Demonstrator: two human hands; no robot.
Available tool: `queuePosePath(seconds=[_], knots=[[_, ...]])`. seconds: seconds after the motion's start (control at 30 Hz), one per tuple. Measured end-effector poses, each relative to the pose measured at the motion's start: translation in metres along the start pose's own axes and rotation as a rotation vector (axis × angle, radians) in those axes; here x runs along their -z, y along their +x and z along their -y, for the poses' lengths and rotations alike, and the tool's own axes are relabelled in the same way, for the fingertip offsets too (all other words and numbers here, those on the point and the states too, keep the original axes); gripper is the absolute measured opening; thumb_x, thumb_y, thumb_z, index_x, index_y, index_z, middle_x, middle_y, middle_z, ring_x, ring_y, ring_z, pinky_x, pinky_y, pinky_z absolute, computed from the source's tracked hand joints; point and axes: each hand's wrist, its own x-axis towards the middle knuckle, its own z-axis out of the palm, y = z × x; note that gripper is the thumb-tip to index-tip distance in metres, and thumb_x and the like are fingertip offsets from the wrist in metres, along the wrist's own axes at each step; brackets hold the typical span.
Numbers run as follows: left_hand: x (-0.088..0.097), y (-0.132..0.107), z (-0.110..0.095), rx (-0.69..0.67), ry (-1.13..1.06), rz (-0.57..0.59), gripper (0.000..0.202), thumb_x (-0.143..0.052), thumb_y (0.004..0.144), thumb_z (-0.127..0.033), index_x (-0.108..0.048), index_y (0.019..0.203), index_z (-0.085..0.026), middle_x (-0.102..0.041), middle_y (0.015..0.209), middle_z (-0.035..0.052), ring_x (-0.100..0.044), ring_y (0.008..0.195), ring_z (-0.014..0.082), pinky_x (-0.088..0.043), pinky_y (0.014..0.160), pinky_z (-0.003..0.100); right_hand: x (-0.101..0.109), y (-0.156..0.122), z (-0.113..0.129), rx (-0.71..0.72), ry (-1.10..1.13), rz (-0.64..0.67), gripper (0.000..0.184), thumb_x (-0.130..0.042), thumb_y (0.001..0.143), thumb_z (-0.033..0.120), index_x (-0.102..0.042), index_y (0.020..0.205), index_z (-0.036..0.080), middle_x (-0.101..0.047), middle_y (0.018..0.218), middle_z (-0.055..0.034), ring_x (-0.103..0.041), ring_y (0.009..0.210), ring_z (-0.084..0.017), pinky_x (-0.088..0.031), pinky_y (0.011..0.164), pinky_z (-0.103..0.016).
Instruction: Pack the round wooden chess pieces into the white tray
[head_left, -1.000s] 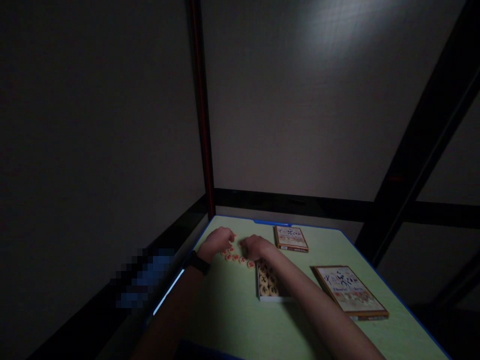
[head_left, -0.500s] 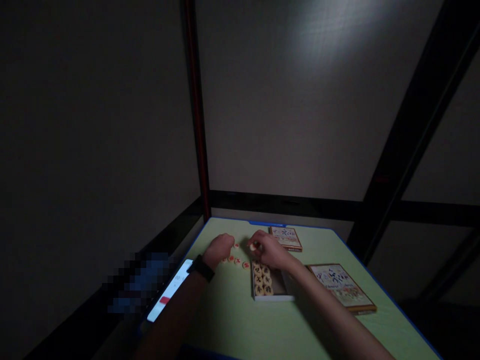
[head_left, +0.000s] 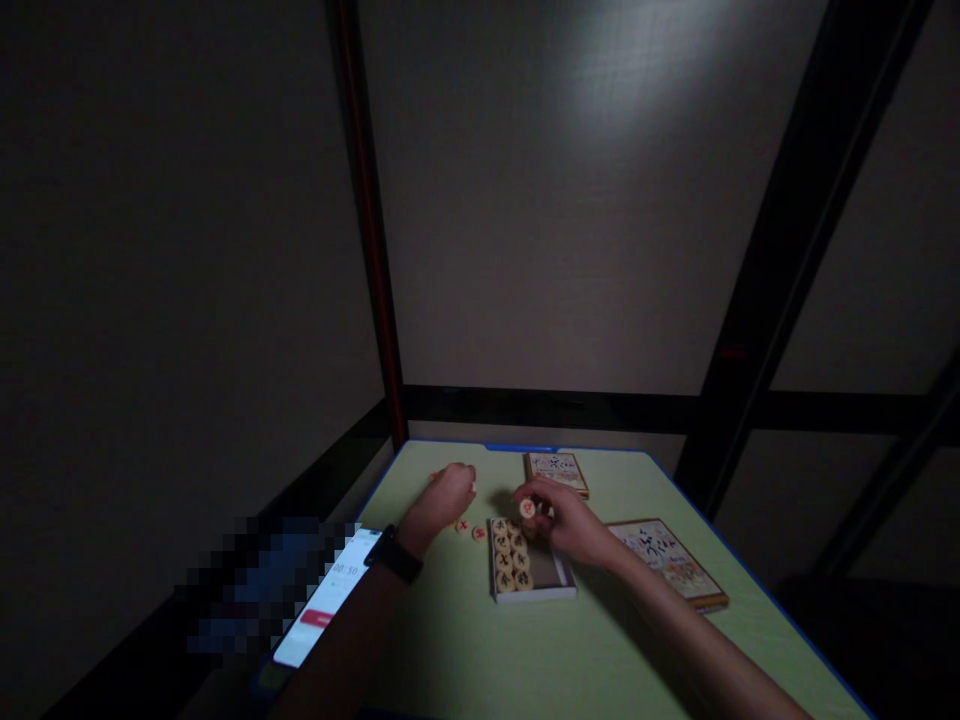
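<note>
My right hand (head_left: 559, 515) pinches a round Chinese chess piece (head_left: 527, 509) by its edge, its red character facing me. It hovers over the far end of an open box (head_left: 534, 594), where black-lettered pieces (head_left: 514, 560) lie in two columns on the left side. My left hand (head_left: 446, 498), with a dark band on the wrist, is closed low over the table to the left. A pale bit of a chess piece (head_left: 474, 487) shows at its fingertips. Red-lettered pieces (head_left: 478, 534) lie in a row between the left hand and the box, some hidden by that hand.
One printed box lid (head_left: 556, 472) lies behind my right hand, and a larger one (head_left: 671, 560) lies to the right, partly under the forearm. A lit phone (head_left: 322, 605) with a timer rests at the table's left edge. Walls stand behind and left of the green table (head_left: 465, 640).
My right hand has come slightly nearer and turned the piece so its red character faces me. The left hand stays low, its fingers now over the piece beside them. The view has shifted slightly.
</note>
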Motion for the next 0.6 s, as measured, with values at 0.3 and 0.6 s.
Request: queuePosePath(seconds=[0.3,0.6], knots=[[-0.035,0.021,-0.042,-0.095,-1.097,-0.062,0.019,-0.075,0.073,-0.029,-0.071,0.082,-0.013,-0.073,0.077,0.0055,-0.067,0.068,0.0154,-0.049,0.062,0.022,0.006,-0.019,-0.021,-0.092,0.100,-0.166,0.024,-0.063,0.069,0.009,-0.071,0.089,0.018,-0.069,0.087,-0.0042,-0.061,0.078,-0.018,-0.046,0.066,-0.027],[-0.048,0.007,-0.033,0.158,-1.535,0.062,0.041,-0.085,0.068,-0.042,-0.073,0.092,-0.010,-0.076,0.086,0.0108,-0.074,0.077,0.0215,-0.059,0.076,0.032,-0.004,-0.024,-0.024,-0.250,0.083,-0.195,0.019,-0.062,0.076,0.014,-0.070,0.092,0.018,-0.073,0.089,-0.0058,-0.066,0.075,-0.019,-0.053,0.068,-0.030]])
